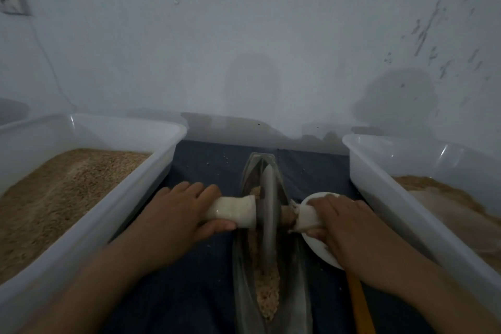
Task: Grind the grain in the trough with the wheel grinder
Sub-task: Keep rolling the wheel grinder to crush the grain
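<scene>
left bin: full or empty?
Partly full. Left bin holds brown grain sloping against its far-left wall, below the rim.

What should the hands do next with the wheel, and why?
Probably roll the wheel back toward the person. Both hands, left hand and right hand, grip the cloth-wrapped handles, and the wheel sits mid-trough, while most of the coarse grain lies in the near end, not under it.
</scene>
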`<move>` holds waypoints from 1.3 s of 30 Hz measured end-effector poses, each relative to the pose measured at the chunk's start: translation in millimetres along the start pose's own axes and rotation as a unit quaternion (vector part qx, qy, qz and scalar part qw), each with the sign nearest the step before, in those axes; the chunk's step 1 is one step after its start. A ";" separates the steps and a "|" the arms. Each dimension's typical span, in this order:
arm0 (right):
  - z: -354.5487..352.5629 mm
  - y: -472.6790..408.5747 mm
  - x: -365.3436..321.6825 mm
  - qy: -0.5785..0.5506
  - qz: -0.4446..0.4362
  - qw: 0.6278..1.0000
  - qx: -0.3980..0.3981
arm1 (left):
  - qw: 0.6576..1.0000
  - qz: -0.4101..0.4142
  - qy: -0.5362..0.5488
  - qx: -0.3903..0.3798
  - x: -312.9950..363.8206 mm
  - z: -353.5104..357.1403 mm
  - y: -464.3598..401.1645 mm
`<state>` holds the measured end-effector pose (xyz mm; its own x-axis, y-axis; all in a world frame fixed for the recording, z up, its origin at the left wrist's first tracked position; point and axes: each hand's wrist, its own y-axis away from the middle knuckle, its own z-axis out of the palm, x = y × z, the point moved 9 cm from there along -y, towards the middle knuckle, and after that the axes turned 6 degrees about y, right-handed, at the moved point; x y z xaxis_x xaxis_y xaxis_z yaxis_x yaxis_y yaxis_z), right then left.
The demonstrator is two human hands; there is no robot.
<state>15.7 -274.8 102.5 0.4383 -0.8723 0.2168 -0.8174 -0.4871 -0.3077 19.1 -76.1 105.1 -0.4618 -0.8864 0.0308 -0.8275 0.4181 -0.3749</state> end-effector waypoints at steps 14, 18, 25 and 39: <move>-8.2 -0.9 1.1 0.002 0.011 1.000 0.010 | 0.999 -0.001 0.036 0.008 1.1 -2.8 -0.1; -6.0 -13.0 0.5 0.031 0.014 0.997 0.066 | 0.997 -0.044 -0.040 0.043 -4.7 3.4 -4.8; -10.4 5.1 -5.5 -0.027 -0.046 0.997 -0.053 | 0.994 0.020 0.080 -0.065 0.2 0.1 4.8; 7.4 -19.6 14.0 0.024 0.026 0.999 0.021 | 0.994 -0.081 -0.067 0.040 -5.5 7.7 -10.6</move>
<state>40.7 -277.7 104.7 0.3763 -0.8940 0.2432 -0.8214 -0.4434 -0.3588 32.8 -77.2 101.7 -0.2730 -0.9617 -0.0253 -0.8570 0.2550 -0.4479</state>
